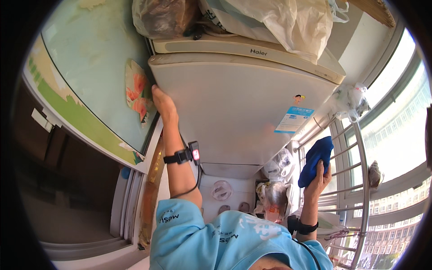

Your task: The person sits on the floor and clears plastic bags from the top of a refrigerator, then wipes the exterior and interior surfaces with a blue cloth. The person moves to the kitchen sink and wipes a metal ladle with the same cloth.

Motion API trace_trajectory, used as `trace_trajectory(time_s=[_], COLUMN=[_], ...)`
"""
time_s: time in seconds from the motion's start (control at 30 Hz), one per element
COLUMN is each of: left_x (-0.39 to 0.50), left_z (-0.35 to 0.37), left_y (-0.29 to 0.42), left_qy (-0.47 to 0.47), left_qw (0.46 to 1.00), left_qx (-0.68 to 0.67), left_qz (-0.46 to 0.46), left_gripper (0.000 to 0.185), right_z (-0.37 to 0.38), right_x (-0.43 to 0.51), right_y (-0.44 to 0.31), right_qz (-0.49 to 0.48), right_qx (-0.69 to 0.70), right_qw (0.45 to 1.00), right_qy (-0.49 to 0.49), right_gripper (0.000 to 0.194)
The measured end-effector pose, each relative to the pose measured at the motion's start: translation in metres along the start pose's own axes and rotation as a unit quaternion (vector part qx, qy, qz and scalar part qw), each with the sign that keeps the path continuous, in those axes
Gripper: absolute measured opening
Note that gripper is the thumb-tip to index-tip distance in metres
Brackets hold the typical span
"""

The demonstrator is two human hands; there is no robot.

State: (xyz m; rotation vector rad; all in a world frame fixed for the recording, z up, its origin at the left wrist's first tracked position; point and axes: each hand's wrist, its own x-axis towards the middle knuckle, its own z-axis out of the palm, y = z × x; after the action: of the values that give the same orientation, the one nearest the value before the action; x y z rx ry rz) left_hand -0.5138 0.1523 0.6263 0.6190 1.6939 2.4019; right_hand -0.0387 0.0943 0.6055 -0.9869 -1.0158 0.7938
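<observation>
A grey-white Haier refrigerator (222, 108) stands in front of me, its door face towards me. My left hand (164, 104) rests against the left edge of that door, near its upper corner; the fingertips are partly hidden behind the edge. Off to the right, my right hand (319, 179) grips a folded dark blue cloth (315, 162), held up apart from the refrigerator. On the right side of the door are a blue-and-white energy label (294, 120) bearing writing and a small cartoon sticker (298, 98).
Plastic bags (270, 23) sit on top of the refrigerator. Metal window bars (362, 175) run along the right. Bagged items (275, 195) and a round clear plastic object (221, 190) are on the floor. A glass panel with stickers (98, 67) borders the left.
</observation>
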Motion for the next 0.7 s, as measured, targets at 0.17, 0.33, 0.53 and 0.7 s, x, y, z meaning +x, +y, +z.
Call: trace_trajectory(time_s=[0.17, 0.33, 0.53, 0.7], left_x=[-0.052, -0.105, -0.190, -0.253], left_z=[-0.036, -0.080, -0.141, -0.170], left_y=[0.032, 0.058, 0.079, 0.115], left_qy=[0.010, -0.016, -0.051, -0.174], left_qw=[0.999, 1.000, 0.991, 0.968], left_qx=[-0.041, 0.009, 0.086, 0.058], left_qz=[-0.026, -0.013, 0.094, 0.171], left_gripper=[0.057, 0.055, 0.056, 0.081], right_z=[-0.011, -0.018, -0.039, -0.032], right_x=[-0.006, -0.009, -0.011, 0.012], right_y=[-0.005, -0.010, -0.037, -0.099], right_qz=[0.039, 0.035, 0.001, -0.114], right_qx=[0.030, 0.066, 0.048, -0.019], right_qw=[0.999, 0.997, 0.995, 0.980], right_qy=[-0.007, -0.021, -0.091, -0.164], right_gripper=[0.023, 0.023, 0.022, 0.023])
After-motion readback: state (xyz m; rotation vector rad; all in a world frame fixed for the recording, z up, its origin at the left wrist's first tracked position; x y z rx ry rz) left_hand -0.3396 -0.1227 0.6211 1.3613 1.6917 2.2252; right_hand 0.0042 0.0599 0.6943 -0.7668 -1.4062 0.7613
